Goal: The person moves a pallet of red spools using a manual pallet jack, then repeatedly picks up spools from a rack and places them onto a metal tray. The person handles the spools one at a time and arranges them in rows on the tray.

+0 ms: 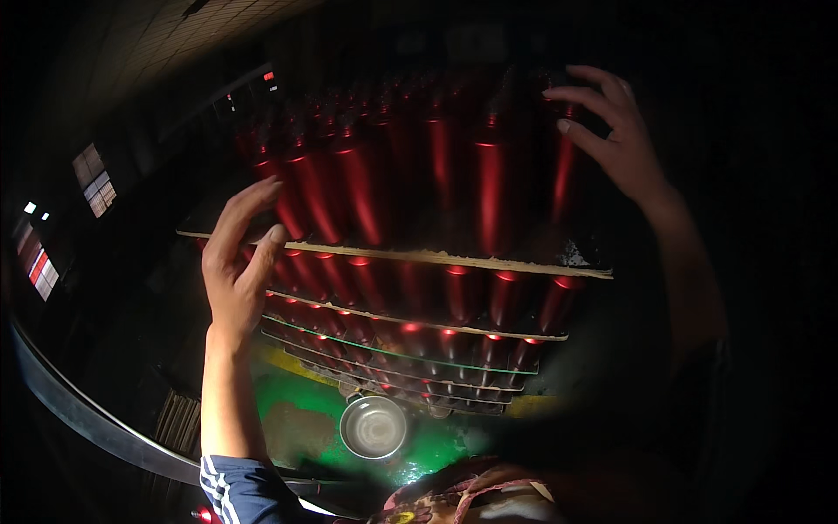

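Round dented steel bowl (374, 426) sits near on green floor (297, 397). Glossy red metal cylinders (419, 175) stacked btwn thin boards (419, 257), centre-far. Left hand (237, 266) fingers loose at board edge; right hand (611, 131) spread, touching far-right cylinder top.

Back tubes (410, 105): tops lost in darkness, count unclear.
Lower tiers (419, 384): mostly hidden under the boards (393, 255).
Right hand (611, 131): fingertips over dark tubes, contact unclear.
Right forearm (698, 297): fades into shadow.
Surroundings: too dark to tell.
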`<move>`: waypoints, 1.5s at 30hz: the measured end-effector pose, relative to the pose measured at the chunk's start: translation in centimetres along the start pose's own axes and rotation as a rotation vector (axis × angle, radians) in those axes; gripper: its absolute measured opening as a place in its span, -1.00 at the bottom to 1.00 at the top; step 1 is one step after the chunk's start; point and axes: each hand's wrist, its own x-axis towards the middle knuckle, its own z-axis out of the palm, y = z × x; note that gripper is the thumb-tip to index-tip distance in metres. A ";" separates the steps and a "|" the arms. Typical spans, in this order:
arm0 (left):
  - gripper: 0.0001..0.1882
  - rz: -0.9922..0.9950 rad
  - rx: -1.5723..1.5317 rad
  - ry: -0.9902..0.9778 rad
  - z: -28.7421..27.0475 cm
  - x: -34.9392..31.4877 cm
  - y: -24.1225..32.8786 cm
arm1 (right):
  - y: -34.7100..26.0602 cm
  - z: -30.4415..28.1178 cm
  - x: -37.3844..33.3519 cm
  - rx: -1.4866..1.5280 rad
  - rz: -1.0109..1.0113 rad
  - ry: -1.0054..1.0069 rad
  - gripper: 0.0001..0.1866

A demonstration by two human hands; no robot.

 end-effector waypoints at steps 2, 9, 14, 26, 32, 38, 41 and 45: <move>-0.56 -0.024 -0.044 -0.062 3.3 5.3 -1.6 | -0.5 1.1 0.9 0.073 -0.050 -0.086 -0.60; -0.41 -0.117 0.290 -0.399 9.6 13.0 -4.2 | -4.4 5.0 3.6 0.056 0.024 -0.320 -0.44; -0.40 0.047 0.372 -0.311 9.6 10.6 -4.3 | -4.7 7.1 3.0 0.075 0.118 -0.342 -0.48; -0.37 -0.314 -0.377 0.517 -0.8 -6.5 -7.0 | -11.8 5.1 -9.8 0.989 0.042 0.349 -0.39; -0.35 -0.965 -0.795 0.483 -0.1 -21.6 -15.4 | -21.6 18.7 -18.1 2.030 1.202 0.117 -0.52; -0.33 -1.567 -1.470 0.938 5.2 -34.1 -25.6 | -29.1 33.6 -20.4 2.723 1.546 -0.215 -0.59; -0.33 -1.641 -1.643 0.962 5.1 -37.9 -28.6 | -31.6 38.4 -20.5 2.499 2.149 -0.392 -0.53; -0.39 -1.675 -1.855 0.883 4.9 -39.7 -30.4 | -33.4 41.0 -20.4 2.417 2.271 -0.416 -0.56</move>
